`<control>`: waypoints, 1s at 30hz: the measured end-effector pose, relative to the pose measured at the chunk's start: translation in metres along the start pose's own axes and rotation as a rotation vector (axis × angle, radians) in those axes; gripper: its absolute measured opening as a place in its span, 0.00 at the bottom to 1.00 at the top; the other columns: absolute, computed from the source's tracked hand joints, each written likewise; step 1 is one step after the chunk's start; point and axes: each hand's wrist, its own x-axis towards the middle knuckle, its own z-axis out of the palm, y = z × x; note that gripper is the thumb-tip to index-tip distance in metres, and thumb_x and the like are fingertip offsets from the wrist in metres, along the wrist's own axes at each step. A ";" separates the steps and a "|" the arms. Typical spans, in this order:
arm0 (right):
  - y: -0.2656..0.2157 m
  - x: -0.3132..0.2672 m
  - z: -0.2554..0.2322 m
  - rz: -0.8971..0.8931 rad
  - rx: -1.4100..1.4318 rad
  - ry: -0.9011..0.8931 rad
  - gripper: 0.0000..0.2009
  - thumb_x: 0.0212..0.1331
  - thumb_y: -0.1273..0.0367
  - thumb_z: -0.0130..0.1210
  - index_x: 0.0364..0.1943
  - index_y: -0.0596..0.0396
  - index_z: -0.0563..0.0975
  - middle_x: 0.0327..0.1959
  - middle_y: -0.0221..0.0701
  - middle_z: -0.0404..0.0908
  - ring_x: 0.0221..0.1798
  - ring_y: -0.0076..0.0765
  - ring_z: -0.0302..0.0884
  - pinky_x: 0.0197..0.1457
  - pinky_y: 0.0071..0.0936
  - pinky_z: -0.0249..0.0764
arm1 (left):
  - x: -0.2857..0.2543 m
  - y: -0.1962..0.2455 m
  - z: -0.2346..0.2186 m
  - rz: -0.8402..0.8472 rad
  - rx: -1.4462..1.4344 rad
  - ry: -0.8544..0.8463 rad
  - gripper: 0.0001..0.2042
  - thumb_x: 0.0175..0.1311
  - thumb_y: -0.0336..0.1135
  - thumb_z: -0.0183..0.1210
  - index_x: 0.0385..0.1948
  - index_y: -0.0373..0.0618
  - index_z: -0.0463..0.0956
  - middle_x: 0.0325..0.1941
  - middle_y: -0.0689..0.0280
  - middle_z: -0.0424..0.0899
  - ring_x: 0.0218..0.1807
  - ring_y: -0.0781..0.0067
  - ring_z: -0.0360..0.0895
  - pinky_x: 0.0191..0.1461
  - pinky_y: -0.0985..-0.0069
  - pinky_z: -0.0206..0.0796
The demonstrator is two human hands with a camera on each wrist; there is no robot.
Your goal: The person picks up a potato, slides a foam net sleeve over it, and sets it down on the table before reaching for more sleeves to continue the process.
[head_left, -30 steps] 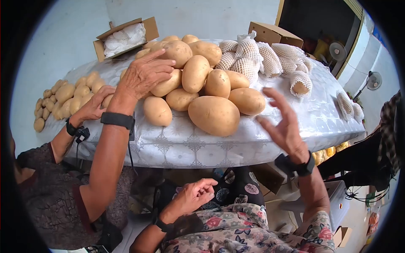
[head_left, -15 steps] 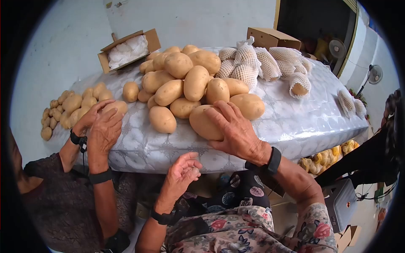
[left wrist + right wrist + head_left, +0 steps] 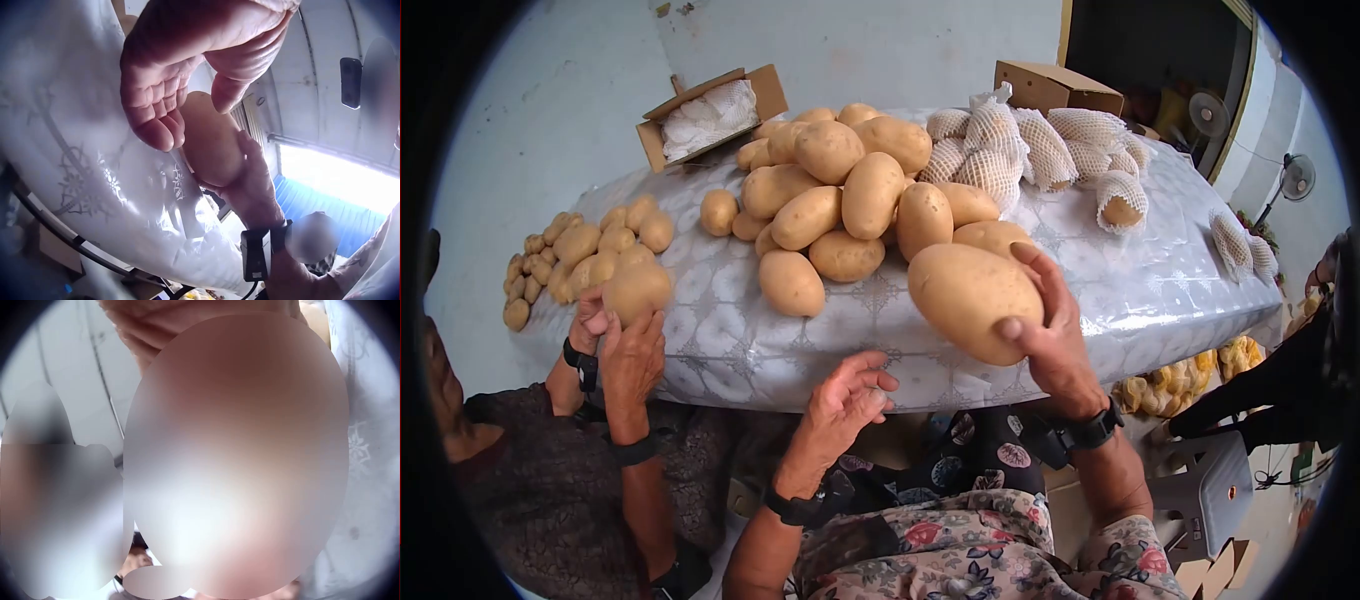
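Observation:
My right hand grips a large, smooth potato raised above the front of the table, with the thumb on its near side and the fingers behind. The left wrist view also shows this potato in the right hand, past my left hand. Fingers loosely bent and holding nothing, my left hand hovers at the table's front edge. A heap of bare potatoes lies just beyond both hands. Blurring covers most of the right wrist view.
At the left, another person's hands hold a potato near a pile of smaller potatoes. Potatoes in white foam nets lie at the back right. Two cardboard boxes stand along the back. A patterned silver cloth covers the table.
My right hand came down onto the large potato at the front of the heap, took hold of it and lifted it rightward. The other person's hands moved back left, now with a potato.

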 end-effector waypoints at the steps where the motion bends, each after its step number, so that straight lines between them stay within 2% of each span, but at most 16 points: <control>1: -0.007 0.001 -0.007 -0.034 0.029 0.032 0.45 0.36 0.58 0.69 0.62 0.58 0.58 0.54 0.43 0.68 0.55 0.38 0.70 0.57 0.33 0.68 | 0.000 -0.001 0.000 0.000 -0.005 0.002 0.27 0.61 0.43 0.57 0.57 0.36 0.60 0.43 0.60 0.76 0.39 0.76 0.74 0.42 0.80 0.69; 5: -0.030 0.024 -0.042 -0.234 0.035 0.181 0.41 0.43 0.60 0.65 0.61 0.63 0.58 0.52 0.42 0.68 0.53 0.38 0.71 0.55 0.32 0.70 | 0.000 -0.003 0.001 0.003 -0.040 -0.008 0.25 0.62 0.42 0.56 0.56 0.38 0.62 0.43 0.61 0.76 0.40 0.76 0.74 0.42 0.80 0.69; 8: -0.028 0.053 -0.073 -0.245 -0.101 0.304 0.38 0.47 0.59 0.63 0.59 0.64 0.59 0.51 0.43 0.68 0.51 0.37 0.71 0.51 0.28 0.71 | 0.000 -0.009 0.003 -0.014 -0.068 -0.047 0.22 0.62 0.40 0.55 0.54 0.38 0.64 0.43 0.62 0.76 0.40 0.77 0.74 0.42 0.80 0.69; 12: -0.003 0.078 -0.089 -0.154 -0.311 0.309 0.39 0.49 0.55 0.61 0.60 0.65 0.59 0.52 0.46 0.69 0.50 0.39 0.72 0.52 0.29 0.70 | -0.004 -0.016 0.006 -0.074 -0.053 -0.108 0.21 0.62 0.40 0.55 0.52 0.38 0.66 0.42 0.63 0.76 0.40 0.77 0.74 0.43 0.80 0.69; 14: 0.021 0.088 -0.104 -0.065 -0.550 0.166 0.40 0.50 0.54 0.60 0.61 0.66 0.57 0.54 0.48 0.68 0.52 0.42 0.71 0.55 0.31 0.68 | -0.005 -0.016 0.006 -0.082 -0.050 -0.117 0.20 0.62 0.40 0.55 0.52 0.38 0.66 0.42 0.63 0.77 0.40 0.78 0.74 0.43 0.80 0.69; 15: 0.021 0.089 -0.101 -0.134 -0.649 0.179 0.40 0.51 0.54 0.60 0.61 0.66 0.56 0.57 0.51 0.65 0.57 0.44 0.68 0.58 0.32 0.65 | -0.006 -0.016 0.005 -0.087 -0.049 -0.121 0.20 0.62 0.40 0.55 0.52 0.38 0.67 0.42 0.63 0.77 0.40 0.78 0.74 0.43 0.80 0.69; 17: 0.024 0.092 -0.106 -0.093 -0.693 0.131 0.37 0.51 0.55 0.59 0.61 0.65 0.58 0.57 0.51 0.65 0.57 0.46 0.67 0.59 0.33 0.64 | -0.007 -0.018 0.003 -0.072 -0.055 -0.102 0.20 0.62 0.39 0.55 0.52 0.38 0.66 0.42 0.63 0.76 0.40 0.78 0.74 0.43 0.80 0.69; 18: 0.024 0.094 -0.105 -0.073 -0.715 0.101 0.36 0.51 0.56 0.59 0.60 0.64 0.59 0.57 0.52 0.65 0.58 0.48 0.67 0.60 0.34 0.63 | -0.007 -0.020 0.001 -0.064 -0.060 -0.089 0.20 0.62 0.39 0.55 0.52 0.38 0.66 0.42 0.63 0.76 0.40 0.78 0.74 0.43 0.80 0.69; 21: 0.015 0.085 -0.095 -0.406 -1.185 0.181 0.32 0.52 0.59 0.58 0.58 0.62 0.62 0.55 0.50 0.67 0.58 0.52 0.66 0.60 0.36 0.64 | -0.007 -0.017 -0.003 0.038 -0.103 0.064 0.20 0.62 0.38 0.55 0.53 0.38 0.65 0.42 0.63 0.76 0.39 0.78 0.74 0.41 0.81 0.69; 22: 0.015 0.083 -0.085 -0.562 -1.220 0.245 0.28 0.52 0.65 0.58 0.57 0.59 0.64 0.53 0.46 0.70 0.56 0.54 0.67 0.59 0.37 0.65 | -0.007 -0.015 -0.006 0.065 -0.120 0.123 0.20 0.62 0.38 0.55 0.53 0.38 0.65 0.42 0.63 0.76 0.38 0.78 0.74 0.41 0.81 0.69; 24: 0.007 0.072 -0.059 -0.576 -0.972 0.094 0.26 0.50 0.69 0.59 0.55 0.57 0.67 0.52 0.44 0.71 0.56 0.51 0.68 0.59 0.37 0.65 | -0.007 -0.010 -0.016 0.110 -0.150 0.234 0.20 0.62 0.37 0.55 0.54 0.38 0.64 0.43 0.63 0.76 0.38 0.78 0.74 0.40 0.81 0.70; 25: -0.003 0.066 -0.044 -0.464 -0.921 -0.027 0.25 0.48 0.71 0.60 0.53 0.57 0.69 0.50 0.43 0.73 0.55 0.49 0.69 0.59 0.36 0.65 | -0.006 -0.009 -0.021 0.124 -0.120 0.271 0.21 0.62 0.36 0.56 0.54 0.38 0.64 0.43 0.63 0.75 0.37 0.78 0.74 0.39 0.81 0.70; 26: 0.001 0.066 -0.033 -0.553 -0.958 -0.061 0.24 0.47 0.71 0.61 0.52 0.57 0.69 0.48 0.43 0.74 0.53 0.49 0.71 0.58 0.36 0.66 | -0.006 -0.009 -0.022 0.124 -0.142 0.283 0.21 0.62 0.36 0.56 0.54 0.38 0.63 0.43 0.63 0.75 0.37 0.78 0.74 0.39 0.81 0.70; 28: -0.004 0.059 0.000 -0.544 -1.010 -0.096 0.24 0.49 0.68 0.60 0.52 0.57 0.69 0.46 0.43 0.75 0.51 0.49 0.71 0.57 0.38 0.67 | -0.005 -0.008 -0.022 0.129 -0.187 0.309 0.21 0.62 0.35 0.55 0.55 0.38 0.63 0.43 0.63 0.75 0.37 0.78 0.74 0.38 0.80 0.70; 29: 0.000 0.057 0.014 -0.473 -0.941 -0.176 0.23 0.50 0.66 0.59 0.52 0.56 0.69 0.47 0.43 0.74 0.52 0.50 0.70 0.57 0.38 0.66 | -0.001 -0.006 -0.011 0.147 -0.160 0.340 0.22 0.61 0.33 0.55 0.56 0.40 0.61 0.45 0.62 0.74 0.37 0.77 0.74 0.38 0.81 0.71; 30: 0.006 0.054 0.028 -0.399 -0.872 -0.257 0.23 0.51 0.65 0.58 0.52 0.55 0.70 0.48 0.43 0.73 0.53 0.51 0.69 0.58 0.39 0.66 | 0.004 -0.005 0.003 0.157 -0.167 0.285 0.26 0.62 0.34 0.53 0.60 0.41 0.55 0.52 0.59 0.70 0.41 0.74 0.74 0.39 0.80 0.72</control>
